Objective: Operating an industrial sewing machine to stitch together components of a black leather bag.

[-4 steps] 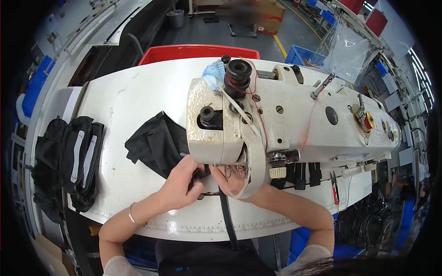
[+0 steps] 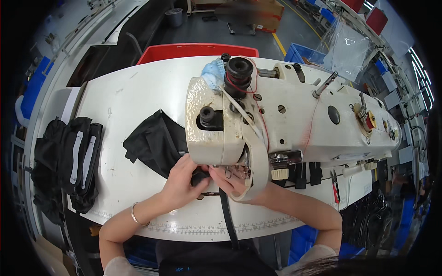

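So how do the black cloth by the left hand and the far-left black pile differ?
The black cloth lies spread out; the black pile is layered. The pile shows two pale strips; the cloth a small grey patch. The left hand touches the cloth; no hand touches the pile. Both black fabric.

Here's my white tabletop [image 2: 133, 87], a ruler scale [image 2: 184, 228] running along the edge nearest me. The big cream sewing machine [image 2: 294, 122] stands on it. Creased black cloth [image 2: 154, 142] lies just left of the machine's head; folded black pieces [image 2: 87, 193] lie at the left edge. A black strap [image 2: 227, 216] crosses my near edge, and red-handled snips [image 2: 335, 187] lie off to my right.
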`<state>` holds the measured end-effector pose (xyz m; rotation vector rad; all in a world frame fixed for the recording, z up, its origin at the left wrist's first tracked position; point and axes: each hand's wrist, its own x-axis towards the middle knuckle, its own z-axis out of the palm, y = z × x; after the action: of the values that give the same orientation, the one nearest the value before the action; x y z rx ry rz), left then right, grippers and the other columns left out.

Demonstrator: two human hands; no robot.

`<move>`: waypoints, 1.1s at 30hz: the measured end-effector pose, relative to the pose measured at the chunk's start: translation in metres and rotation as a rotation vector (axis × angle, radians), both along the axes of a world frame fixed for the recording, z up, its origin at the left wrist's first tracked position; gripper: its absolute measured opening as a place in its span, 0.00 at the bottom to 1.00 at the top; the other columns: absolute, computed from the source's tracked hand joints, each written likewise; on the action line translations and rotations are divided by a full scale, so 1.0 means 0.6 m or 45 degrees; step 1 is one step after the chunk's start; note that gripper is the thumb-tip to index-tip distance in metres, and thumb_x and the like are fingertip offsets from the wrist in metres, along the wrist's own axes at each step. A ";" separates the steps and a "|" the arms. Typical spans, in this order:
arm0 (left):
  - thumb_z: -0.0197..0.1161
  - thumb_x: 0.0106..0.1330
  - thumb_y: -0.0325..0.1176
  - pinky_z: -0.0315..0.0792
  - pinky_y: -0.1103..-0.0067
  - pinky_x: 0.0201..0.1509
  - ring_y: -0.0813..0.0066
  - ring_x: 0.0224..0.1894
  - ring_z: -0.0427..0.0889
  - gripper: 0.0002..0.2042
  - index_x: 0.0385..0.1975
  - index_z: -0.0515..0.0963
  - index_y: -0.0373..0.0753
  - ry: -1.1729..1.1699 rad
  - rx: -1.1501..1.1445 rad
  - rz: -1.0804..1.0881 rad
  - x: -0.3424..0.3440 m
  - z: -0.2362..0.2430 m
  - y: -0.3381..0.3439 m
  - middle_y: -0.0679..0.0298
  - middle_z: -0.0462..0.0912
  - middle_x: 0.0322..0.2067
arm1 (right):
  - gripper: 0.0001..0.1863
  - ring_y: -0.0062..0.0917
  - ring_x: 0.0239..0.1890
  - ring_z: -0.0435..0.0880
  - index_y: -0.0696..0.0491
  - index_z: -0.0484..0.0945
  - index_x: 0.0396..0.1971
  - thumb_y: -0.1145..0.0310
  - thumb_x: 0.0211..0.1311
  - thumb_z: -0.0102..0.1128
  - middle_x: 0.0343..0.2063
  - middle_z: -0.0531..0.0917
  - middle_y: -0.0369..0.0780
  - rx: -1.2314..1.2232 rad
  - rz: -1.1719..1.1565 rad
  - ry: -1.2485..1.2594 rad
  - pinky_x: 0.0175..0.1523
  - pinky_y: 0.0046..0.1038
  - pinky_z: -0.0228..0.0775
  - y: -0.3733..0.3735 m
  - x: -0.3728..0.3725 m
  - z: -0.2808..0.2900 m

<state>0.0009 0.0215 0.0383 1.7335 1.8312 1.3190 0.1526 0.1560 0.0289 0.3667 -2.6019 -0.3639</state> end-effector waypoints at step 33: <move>0.66 0.37 0.24 0.73 0.65 0.45 0.54 0.40 0.79 0.21 0.38 0.81 0.40 0.477 -0.174 0.034 -0.008 -0.057 -0.031 0.56 0.80 0.39 | 0.12 0.32 0.37 0.79 0.54 0.76 0.41 0.65 0.60 0.57 0.34 0.79 0.44 -0.617 -0.060 -0.025 0.39 0.33 0.76 -0.007 0.024 -0.040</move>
<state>-0.0036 0.0031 0.0042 1.9888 2.0889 0.8956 0.1672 0.1518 0.0048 0.1394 -2.6098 0.2575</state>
